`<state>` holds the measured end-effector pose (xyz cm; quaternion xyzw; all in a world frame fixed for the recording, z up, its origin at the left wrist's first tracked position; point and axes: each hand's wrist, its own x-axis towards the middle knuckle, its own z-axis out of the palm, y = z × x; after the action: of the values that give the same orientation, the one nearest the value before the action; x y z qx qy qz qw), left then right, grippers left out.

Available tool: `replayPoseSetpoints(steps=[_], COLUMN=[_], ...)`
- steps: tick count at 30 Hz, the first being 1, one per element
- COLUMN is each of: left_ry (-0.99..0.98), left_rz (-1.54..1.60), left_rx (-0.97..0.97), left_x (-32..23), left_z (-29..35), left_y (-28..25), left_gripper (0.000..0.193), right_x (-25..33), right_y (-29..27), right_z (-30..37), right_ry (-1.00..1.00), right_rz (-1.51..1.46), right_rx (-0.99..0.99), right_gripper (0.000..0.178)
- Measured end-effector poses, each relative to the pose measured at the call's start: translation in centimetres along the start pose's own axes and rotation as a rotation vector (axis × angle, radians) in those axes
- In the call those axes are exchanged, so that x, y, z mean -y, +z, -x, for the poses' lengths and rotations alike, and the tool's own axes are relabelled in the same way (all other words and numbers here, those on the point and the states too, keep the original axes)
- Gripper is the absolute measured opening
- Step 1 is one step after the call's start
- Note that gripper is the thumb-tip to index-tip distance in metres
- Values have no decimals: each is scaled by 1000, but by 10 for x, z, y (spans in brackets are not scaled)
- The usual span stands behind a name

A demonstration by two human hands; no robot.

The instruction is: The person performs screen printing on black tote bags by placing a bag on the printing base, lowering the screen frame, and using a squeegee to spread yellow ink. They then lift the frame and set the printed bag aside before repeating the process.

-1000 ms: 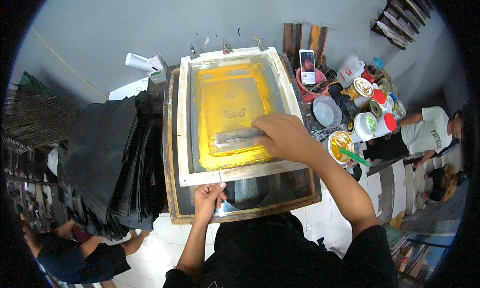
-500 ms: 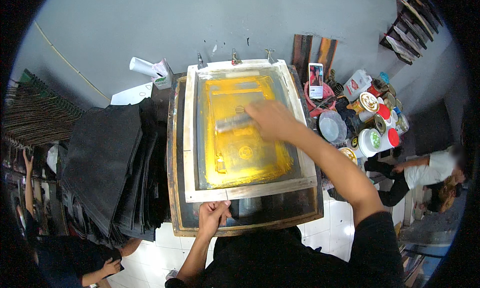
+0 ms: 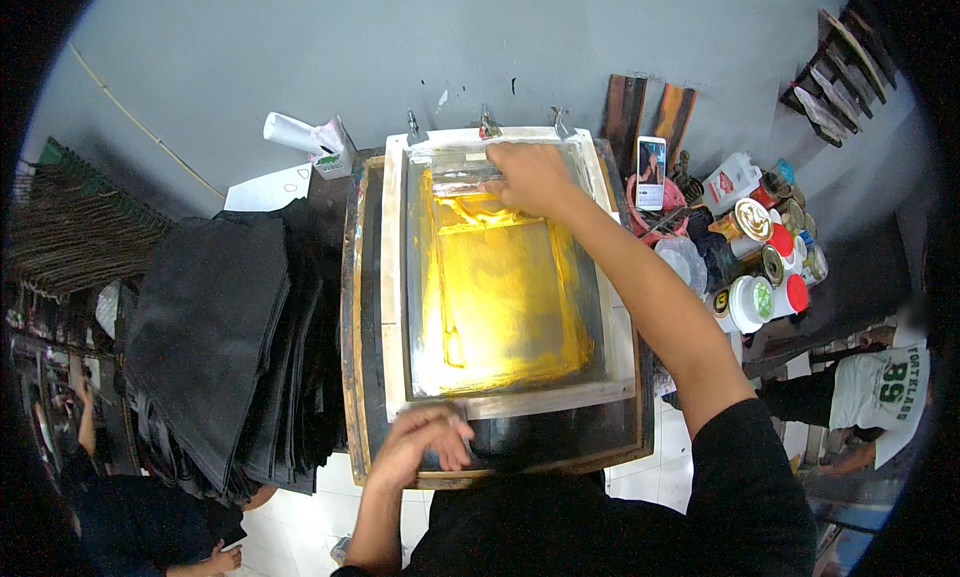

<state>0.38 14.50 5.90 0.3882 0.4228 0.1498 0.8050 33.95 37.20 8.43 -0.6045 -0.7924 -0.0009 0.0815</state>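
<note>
A white wooden screen-printing frame (image 3: pixel 530 403) lies before me, its mesh smeared with yellow ink (image 3: pixel 510 287). My right hand (image 3: pixel 532 177) is at the far end of the mesh, closed on a squeegee (image 3: pixel 455 184) that is mostly hidden by the hand and blurred. A thick ridge of ink lies just on the near side of it. My left hand (image 3: pixel 422 443) hovers by the frame's near edge with fingers loosely bent and apart, holding nothing. Beneath the screen is a dark board with a worn wooden rim (image 3: pixel 350 397).
Clamps (image 3: pixel 488 123) stand at the frame's far edge. On the left are stacked black fabric sheets (image 3: pixel 210 307). At right stand a phone (image 3: pixel 651 172), a pink basin (image 3: pixel 668 220) and several ink tubs (image 3: pixel 749 303). A person in a white shirt (image 3: pixel 880 387) is at far right; another is at lower left.
My right hand has moved from mid-mesh to the far end with the squeegee, and ink now lies in a ridge there. My left hand has come off the frame's near edge, fingers loosening.
</note>
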Motion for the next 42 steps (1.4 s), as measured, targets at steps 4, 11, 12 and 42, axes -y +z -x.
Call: replayPoseSetpoints(steps=[4,11,12,42], left_ry=[555,931,833,666], left_rz=[-482,-1184,-1249,-1077], left_rx=[-341,-541,-490,-669], left_x=[-86,-160,-157,15], left_z=[-55,-158,-161,24], left_y=[16,-14,-19,17], left_gripper=[18,29,30,76], right_x=[11,40,44,110], right_y=[0,-5,-8,-13], right_z=[26,59,65,213], right_ry=[96,8,9,-106], right_rz=[9,-30,-30,-179], right_rx=[33,-36,-31,15], right_gripper=[38,35,34,32])
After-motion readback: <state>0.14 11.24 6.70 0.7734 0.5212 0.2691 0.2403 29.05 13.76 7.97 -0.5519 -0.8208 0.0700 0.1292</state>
